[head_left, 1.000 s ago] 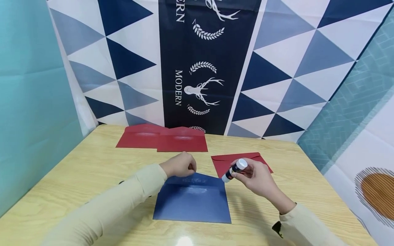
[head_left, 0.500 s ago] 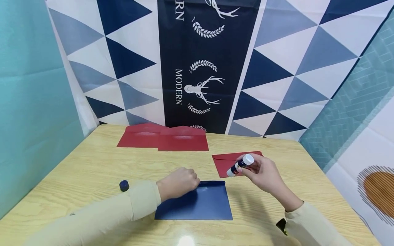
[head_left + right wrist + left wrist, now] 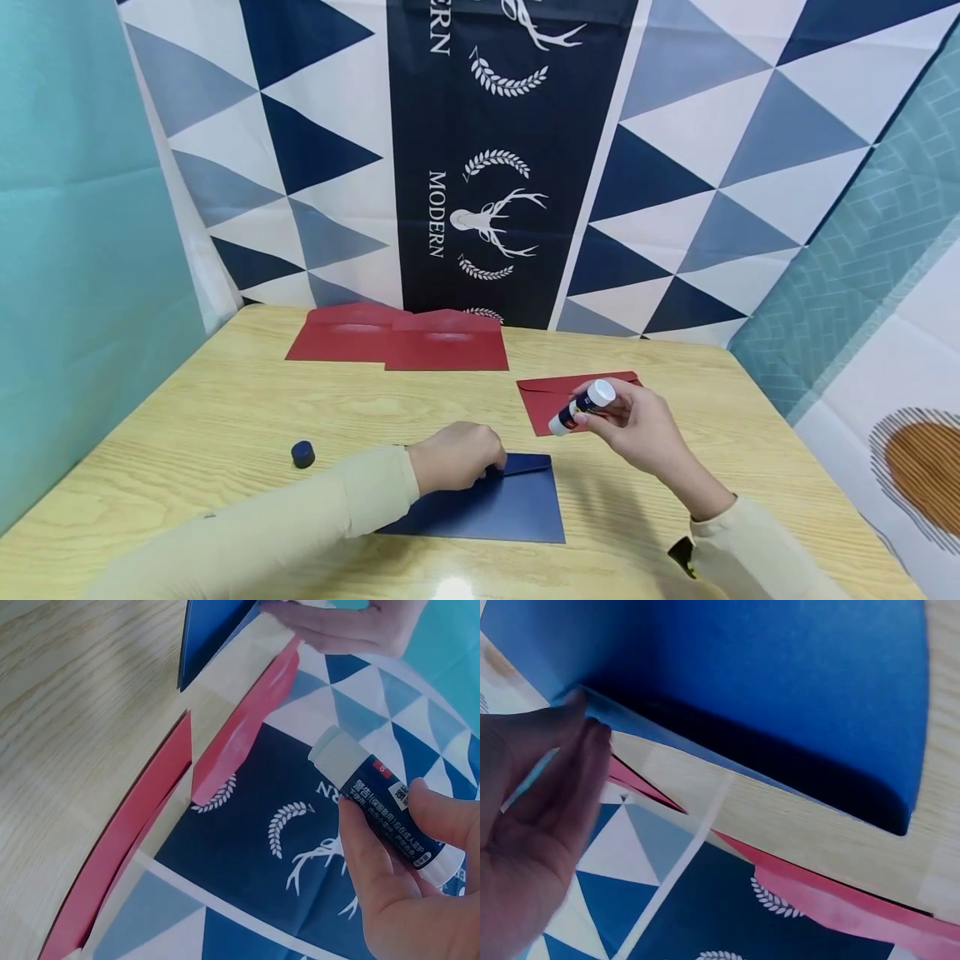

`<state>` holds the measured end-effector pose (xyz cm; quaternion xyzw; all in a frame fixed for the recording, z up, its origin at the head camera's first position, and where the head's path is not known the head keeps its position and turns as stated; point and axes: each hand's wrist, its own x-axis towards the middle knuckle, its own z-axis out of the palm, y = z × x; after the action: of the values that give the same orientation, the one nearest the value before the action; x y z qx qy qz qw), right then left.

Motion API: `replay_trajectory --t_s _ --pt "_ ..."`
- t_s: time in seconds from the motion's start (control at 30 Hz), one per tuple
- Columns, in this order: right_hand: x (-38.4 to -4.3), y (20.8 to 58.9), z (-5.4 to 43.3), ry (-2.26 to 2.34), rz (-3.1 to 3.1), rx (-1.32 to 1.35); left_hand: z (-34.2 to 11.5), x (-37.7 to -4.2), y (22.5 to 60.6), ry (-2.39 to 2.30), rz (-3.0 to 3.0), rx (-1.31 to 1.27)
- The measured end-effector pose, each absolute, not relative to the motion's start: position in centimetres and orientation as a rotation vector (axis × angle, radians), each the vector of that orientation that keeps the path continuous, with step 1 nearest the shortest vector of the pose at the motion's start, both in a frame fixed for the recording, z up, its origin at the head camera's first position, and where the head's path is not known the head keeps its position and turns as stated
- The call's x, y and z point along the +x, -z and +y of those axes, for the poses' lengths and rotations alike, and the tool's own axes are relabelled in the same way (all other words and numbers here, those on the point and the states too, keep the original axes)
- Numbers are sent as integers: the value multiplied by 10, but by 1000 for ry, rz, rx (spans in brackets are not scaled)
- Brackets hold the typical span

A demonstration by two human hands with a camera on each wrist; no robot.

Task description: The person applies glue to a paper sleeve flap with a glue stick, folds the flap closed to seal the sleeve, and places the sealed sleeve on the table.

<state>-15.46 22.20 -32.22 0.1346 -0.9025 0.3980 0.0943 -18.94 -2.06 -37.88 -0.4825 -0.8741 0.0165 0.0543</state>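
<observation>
A blue envelope (image 3: 517, 510) lies on the table in front of me, its flap (image 3: 531, 463) folded down toward its body. My left hand (image 3: 456, 455) is over the top edge and hides the envelope's left part. In the left wrist view its thumb and fingertips pinch the flap's edge, with a dark gap below the flap (image 3: 667, 735). Off to the right, my right hand (image 3: 647, 429) grips a glue stick (image 3: 386, 806) between thumb and fingers, tilted and uncapped, raised in front of a red envelope (image 3: 542, 407).
Two red envelopes (image 3: 446, 350) with raised flaps overlap at the table's back edge. A small dark cap (image 3: 303, 453) stands left of my left sleeve. Patterned cloth (image 3: 330, 167) hangs behind the wooden table (image 3: 225, 400).
The blue flap, earlier lying unfolded away from me, has been turned over toward the body by my left hand. My right hand has shifted slightly rightward with the glue stick.
</observation>
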Motion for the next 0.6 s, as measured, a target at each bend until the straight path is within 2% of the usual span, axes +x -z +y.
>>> replay_trajectory --t_s 0.17,0.4,0.6 --pt "-154 323 223 -1186 -2674 404 -16 -195 379 -36 -2692 -1566" --pt "-155 323 223 -1207 -2672 383 -13 -197 380 8 -2693 -1570" --pt "-156 326 223 -1209 -2680 390 -24 -203 382 330 -2811 -1477"
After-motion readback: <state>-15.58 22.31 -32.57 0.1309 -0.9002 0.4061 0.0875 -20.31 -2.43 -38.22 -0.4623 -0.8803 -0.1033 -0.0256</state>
